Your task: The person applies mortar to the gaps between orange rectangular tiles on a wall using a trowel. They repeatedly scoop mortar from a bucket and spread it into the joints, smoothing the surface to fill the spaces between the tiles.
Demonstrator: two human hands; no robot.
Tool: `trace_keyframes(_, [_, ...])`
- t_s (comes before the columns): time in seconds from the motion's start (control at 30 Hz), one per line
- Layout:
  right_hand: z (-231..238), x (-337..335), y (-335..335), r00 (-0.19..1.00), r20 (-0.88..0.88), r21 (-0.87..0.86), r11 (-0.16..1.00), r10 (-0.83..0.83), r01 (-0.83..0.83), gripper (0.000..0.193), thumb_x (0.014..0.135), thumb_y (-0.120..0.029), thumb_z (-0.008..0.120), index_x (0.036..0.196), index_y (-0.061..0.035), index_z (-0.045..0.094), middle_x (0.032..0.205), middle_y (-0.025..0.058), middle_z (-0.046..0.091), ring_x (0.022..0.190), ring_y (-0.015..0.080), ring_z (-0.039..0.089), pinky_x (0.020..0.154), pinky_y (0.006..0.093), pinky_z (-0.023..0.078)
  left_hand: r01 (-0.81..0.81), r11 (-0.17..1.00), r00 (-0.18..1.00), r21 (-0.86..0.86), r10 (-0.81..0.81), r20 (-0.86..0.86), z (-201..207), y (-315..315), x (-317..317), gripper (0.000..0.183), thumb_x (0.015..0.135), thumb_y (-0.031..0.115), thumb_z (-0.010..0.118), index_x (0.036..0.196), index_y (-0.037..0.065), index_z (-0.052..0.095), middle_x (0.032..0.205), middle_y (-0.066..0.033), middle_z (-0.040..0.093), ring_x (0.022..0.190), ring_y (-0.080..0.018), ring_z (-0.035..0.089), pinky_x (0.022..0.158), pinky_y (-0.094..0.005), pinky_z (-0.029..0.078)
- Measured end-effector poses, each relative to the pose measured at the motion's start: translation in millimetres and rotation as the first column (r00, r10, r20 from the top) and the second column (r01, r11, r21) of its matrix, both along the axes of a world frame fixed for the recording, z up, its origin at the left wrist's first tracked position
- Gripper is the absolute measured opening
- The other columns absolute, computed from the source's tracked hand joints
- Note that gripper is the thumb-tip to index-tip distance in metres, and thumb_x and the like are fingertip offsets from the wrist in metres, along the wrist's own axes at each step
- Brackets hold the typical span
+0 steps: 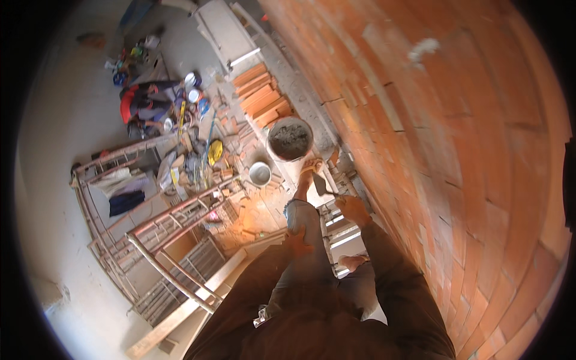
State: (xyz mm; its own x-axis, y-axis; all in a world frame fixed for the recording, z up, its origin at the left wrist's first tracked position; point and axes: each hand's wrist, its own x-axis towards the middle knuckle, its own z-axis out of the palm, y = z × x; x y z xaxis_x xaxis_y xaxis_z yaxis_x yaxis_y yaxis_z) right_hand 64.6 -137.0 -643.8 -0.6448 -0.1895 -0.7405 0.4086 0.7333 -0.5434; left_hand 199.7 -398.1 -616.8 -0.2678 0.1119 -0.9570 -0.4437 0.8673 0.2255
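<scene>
My right hand (353,210) is closed on the handle of a trowel (321,185), whose blade points up and left, beside my sandalled foot (310,165). My left hand (298,243) lies on the thigh of my left leg, with nothing seen in it; its fingers look slightly blurred. Just ahead of the foot stands a bucket (290,139) of grey mortar on a plank (287,170). Behind it, a row of orange bricks (260,95) is stacked on the same walkway.
A tall brick wall (456,162) rises close on my right. Lower down at left are metal scaffold frames (174,219), a round pail (260,174), and scattered brick pieces. A person in red and dark clothing (135,102) bends among buckets and clutter. A wooden beam (186,309) lies lower left.
</scene>
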Motion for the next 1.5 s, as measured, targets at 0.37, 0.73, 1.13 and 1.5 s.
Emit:
trace_keyframes(0.37, [-223.3, -164.8, -149.2, 0.793, -0.308, 0.092, 0.846, 0.526, -0.525, 0.037, 0.098, -0.038, 0.062, 0.095, -0.0036, 0.077, 0.094, 0.0242, 0.073, 0.091, 0.0430, 0.071, 0.081, 0.0529, 0.056, -0.185, 0.938, 0.982, -0.293, 0.188, -0.018, -45.1, 10.0, -80.2, 0.102, 0.073, 0.040, 0.086, 0.160, 0.029, 0.034, 0.162, -0.0334, 0.025, 0.142, -0.0548, 0.040, 0.112, -0.0615, 0.042])
trace_keyframes(0.73, [-309.0, -196.8, -193.7, 0.843, 0.025, 0.024, 0.842, 0.538, -0.539, 0.044, 0.100, -0.039, 0.059, 0.090, 0.0007, 0.075, 0.087, 0.0261, 0.073, 0.088, 0.0407, 0.074, 0.079, 0.0492, 0.059, -0.281, 0.932, 0.957, -0.230, 0.290, 0.003, -55.8, -0.9, -86.5, 0.094, 0.082, 0.041, 0.080, 0.161, 0.025, 0.030, 0.159, -0.0394, 0.021, 0.138, -0.0635, 0.037, 0.114, -0.0636, 0.038])
trace_keyframes(1.13, [-297.9, -160.7, -201.9, 0.936, 0.353, -0.145, 0.988, 0.001, 0.054, 0.036, 0.099, -0.033, 0.065, 0.100, 0.0029, 0.070, 0.070, 0.0158, 0.065, 0.057, 0.0267, 0.064, 0.051, 0.0410, 0.048, -0.161, 0.954, 0.985, -0.253, 0.173, 0.027, -60.8, 2.4, -83.0, 0.095, 0.082, 0.044, 0.078, 0.161, 0.023, 0.030, 0.157, -0.0424, 0.023, 0.136, -0.0661, 0.037, 0.113, -0.0645, 0.037])
trace_keyframes(1.5, [-239.1, -137.9, -169.2, 0.901, 0.429, -0.483, 0.829, -0.055, 0.281, 0.045, 0.107, -0.044, 0.055, 0.087, -0.0051, 0.066, 0.061, 0.0017, 0.055, 0.040, 0.0106, 0.049, 0.036, 0.0278, 0.038, -0.029, 0.955, 0.999, -0.297, 0.020, -0.035, -62.1, 1.9, -84.0, 0.089, 0.083, 0.044, 0.077, 0.158, 0.022, 0.035, 0.156, -0.0401, 0.027, 0.134, -0.0648, 0.042, 0.110, -0.0627, 0.042])
